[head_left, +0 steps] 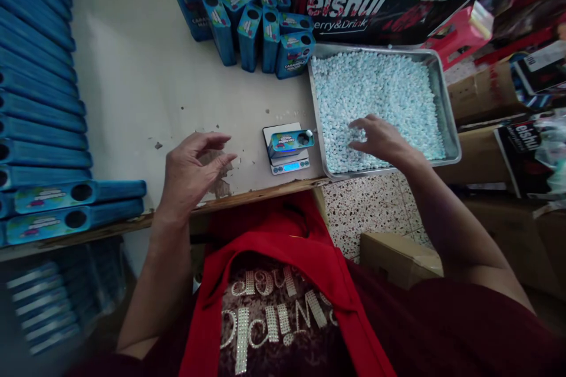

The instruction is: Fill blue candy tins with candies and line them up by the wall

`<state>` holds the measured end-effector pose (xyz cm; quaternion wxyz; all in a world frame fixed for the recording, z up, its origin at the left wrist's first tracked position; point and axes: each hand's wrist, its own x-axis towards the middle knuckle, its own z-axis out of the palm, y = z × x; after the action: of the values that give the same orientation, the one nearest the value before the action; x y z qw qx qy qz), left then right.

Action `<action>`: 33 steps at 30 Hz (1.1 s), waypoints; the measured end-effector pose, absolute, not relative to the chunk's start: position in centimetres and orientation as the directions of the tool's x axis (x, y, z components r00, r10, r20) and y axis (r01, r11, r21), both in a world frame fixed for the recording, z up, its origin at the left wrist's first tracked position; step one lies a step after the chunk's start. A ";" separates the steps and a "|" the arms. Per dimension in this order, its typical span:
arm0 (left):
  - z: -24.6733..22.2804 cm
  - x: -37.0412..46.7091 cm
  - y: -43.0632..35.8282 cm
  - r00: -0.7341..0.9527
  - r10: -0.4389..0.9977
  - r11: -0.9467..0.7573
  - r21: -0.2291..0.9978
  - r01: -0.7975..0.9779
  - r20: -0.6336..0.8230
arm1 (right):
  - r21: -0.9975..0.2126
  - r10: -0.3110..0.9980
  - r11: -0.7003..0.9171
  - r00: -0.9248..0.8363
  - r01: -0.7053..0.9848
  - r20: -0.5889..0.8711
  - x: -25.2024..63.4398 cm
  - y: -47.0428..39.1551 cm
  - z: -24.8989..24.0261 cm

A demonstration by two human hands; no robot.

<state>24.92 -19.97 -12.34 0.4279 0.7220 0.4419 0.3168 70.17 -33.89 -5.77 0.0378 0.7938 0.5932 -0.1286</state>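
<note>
A small blue box (285,142) with a round dark hole in its top stands on a digital scale (289,165) with a lit display. One pale candy piece shows at the right end of the box. To the left of the scale, my left hand (197,168) hovers near the table edge, thumb and fingers apart, holding nothing. My right hand (380,140) is over the metal tray (451,129) of pale blue candies (380,88), its thumb and forefinger apart at the candies' surface, with nothing visible between them.
Several blue boxes (250,35) stand at the back of the table (132,70). Rows of more blue boxes (39,123) line the left side. A black carton (371,15) is behind the tray. Cardboard boxes (398,256) lie at the right.
</note>
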 end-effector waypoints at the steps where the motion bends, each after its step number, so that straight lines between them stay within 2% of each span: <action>1: -12.2 25.3 -19.9 0.412 0.907 -0.250 0.893 0.374 0.082 | -0.093 0.933 -0.283 0.251 0.955 -0.259 70.4 -34.5 -6.7; 3: -11.6 26.3 -20.0 0.409 0.906 -0.274 0.884 0.378 0.107 | -0.107 0.942 -0.256 0.223 0.961 -0.253 70.0 -35.1 -8.0; 5: -10.6 27.4 -20.1 0.402 0.904 -0.309 0.875 0.373 0.147 | -0.178 0.948 -0.264 0.222 0.948 -0.228 69.4 -35.0 -8.1; 8: -8.4 29.7 -20.5 0.410 0.886 -0.378 0.847 0.374 0.215 | -0.464 0.927 -0.376 0.327 0.802 -0.186 69.4 -34.0 -7.3; 10: -7.0 31.6 -20.8 0.449 0.857 -0.435 0.821 0.370 0.252 | -0.659 0.882 -0.455 0.404 0.599 -0.241 69.7 -33.5 -6.6; 12: -5.8 33.8 -20.9 0.531 0.804 -0.497 0.793 0.352 0.267 | -0.762 0.847 -0.499 0.417 0.413 -0.329 70.0 -33.2 -6.4; 14: -5.2 35.7 -20.8 0.628 0.735 -0.550 0.768 0.330 0.256 | -0.797 0.835 -0.511 0.408 0.322 -0.370 69.9 -33.3 -6.6; 18: -5.4 37.6 -20.8 0.720 0.649 -0.606 0.740 0.291 0.248 | -0.827 0.825 -0.495 0.443 0.266 -0.351 69.4 -34.2 -7.3; 22: -6.0 36.7 -21.4 0.686 0.675 -0.602 0.739 0.302 0.270 | -0.868 0.820 -0.458 0.467 0.190 -0.331 69.0 -34.6 -6.9; 27: -6.1 34.4 -22.1 0.606 0.745 -0.573 0.733 0.366 0.279 | -0.870 0.854 -0.435 0.413 0.231 -0.317 67.1 -33.6 -5.2; 33: -6.8 31.9 -21.8 0.498 0.743 -0.621 0.738 0.263 0.447 | -0.869 0.927 -0.366 0.214 0.332 -0.309 62.7 -31.3 -2.4</action>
<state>31.93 -21.80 -6.85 0.3052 0.8100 0.3103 0.3930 62.72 -31.25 -2.35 -0.3398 0.7011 0.4488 -0.4376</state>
